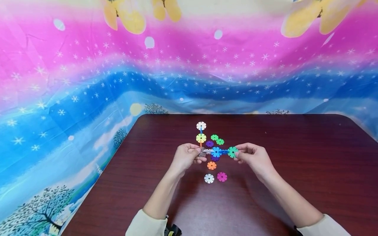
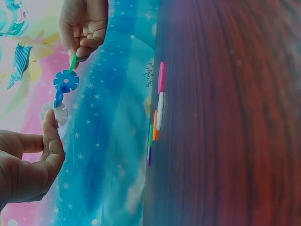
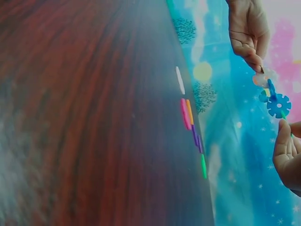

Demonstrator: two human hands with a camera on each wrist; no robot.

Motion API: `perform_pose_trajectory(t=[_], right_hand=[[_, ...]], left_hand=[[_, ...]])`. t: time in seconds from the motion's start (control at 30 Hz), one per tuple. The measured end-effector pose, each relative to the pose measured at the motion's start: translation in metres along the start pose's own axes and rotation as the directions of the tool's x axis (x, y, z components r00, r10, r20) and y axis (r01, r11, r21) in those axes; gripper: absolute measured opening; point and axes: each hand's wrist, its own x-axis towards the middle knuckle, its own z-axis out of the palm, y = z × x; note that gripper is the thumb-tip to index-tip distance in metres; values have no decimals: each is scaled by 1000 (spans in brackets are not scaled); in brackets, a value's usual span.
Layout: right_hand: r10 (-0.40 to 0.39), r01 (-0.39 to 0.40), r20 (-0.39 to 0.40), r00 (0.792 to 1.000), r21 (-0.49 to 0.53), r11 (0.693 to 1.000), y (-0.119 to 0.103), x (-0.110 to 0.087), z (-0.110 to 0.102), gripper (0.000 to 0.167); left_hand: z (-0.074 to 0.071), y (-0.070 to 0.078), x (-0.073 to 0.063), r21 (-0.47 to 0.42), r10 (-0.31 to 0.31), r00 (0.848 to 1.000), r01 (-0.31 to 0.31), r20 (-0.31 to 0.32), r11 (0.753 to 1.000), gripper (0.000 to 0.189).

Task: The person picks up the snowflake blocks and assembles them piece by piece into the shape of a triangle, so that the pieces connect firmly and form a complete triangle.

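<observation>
Both hands hold up one joined chain of notched plastic discs. My left hand (image 1: 183, 159) pinches the brownish-grey disc (image 1: 202, 152) at the chain's corner. From there an orange disc (image 1: 201, 144), a yellow disc (image 1: 201, 138), a blue piece and a white disc (image 1: 201, 125) run away from me. Toward the right come a white disc (image 1: 208, 151), a light blue disc (image 1: 216, 151) and a dark blue one (image 1: 224, 151). My right hand (image 1: 257, 160) grips the green disc (image 1: 232, 152) at that end between thumb and fingers. In both wrist views the chain spans the two hands, above the tabletop.
Loose discs lie on the dark wooden table (image 1: 295, 164): two green (image 1: 220, 141), two purple (image 1: 209, 144), an orange (image 1: 211, 165), a white (image 1: 209, 178) and a magenta one (image 1: 222, 177). Behind the table hangs a patterned cloth (image 1: 189, 59). A black object (image 1: 173, 230) shows beside the left sleeve.
</observation>
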Motion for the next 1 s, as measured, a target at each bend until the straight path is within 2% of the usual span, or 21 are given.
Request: perform_pose_trajectory(t=[0.2, 0.7, 1.0], right_hand=[[14, -13, -17, 1000, 51, 999, 2, 0, 1, 32], [29, -34, 32, 999, 176, 984, 4, 2, 5, 24], [28, -30, 13, 1000, 268, 963, 3, 5, 5, 14]], left_hand=[[0, 1, 0, -2, -4, 1000, 4, -13, 1000, 17], [-1, 1, -1, 21, 17, 998, -16, -67, 1000, 15], [4, 0, -2, 4, 33, 997, -33, -70, 999, 14]])
